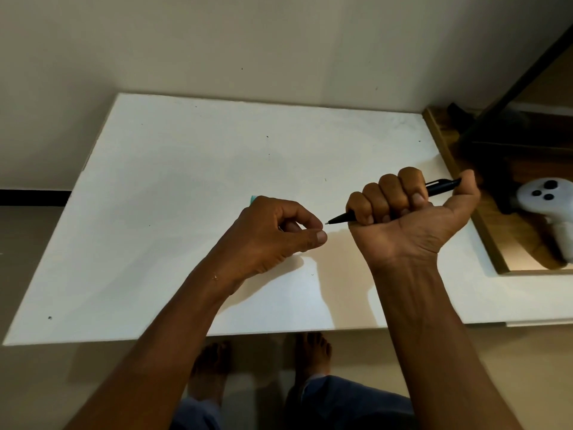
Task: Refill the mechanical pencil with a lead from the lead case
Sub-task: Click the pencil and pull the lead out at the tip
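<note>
My right hand (412, 212) is fisted around a black mechanical pencil (440, 186), thumb at its clip end, tip (328, 222) pointing left. My left hand (279, 234) is just left of that tip, thumb and forefinger pinched together close to it; any lead between them is too thin to see. A teal corner of the lead case (253, 199) peeks out behind my left hand, the rest hidden. Both hands hover over the white board (155, 212).
A white game controller (548, 200) lies on a wooden surface (496, 231) right of the board, beside a dark object (483, 135). A wall rises behind. My bare feet (310, 352) and blue trousers show below the board's near edge.
</note>
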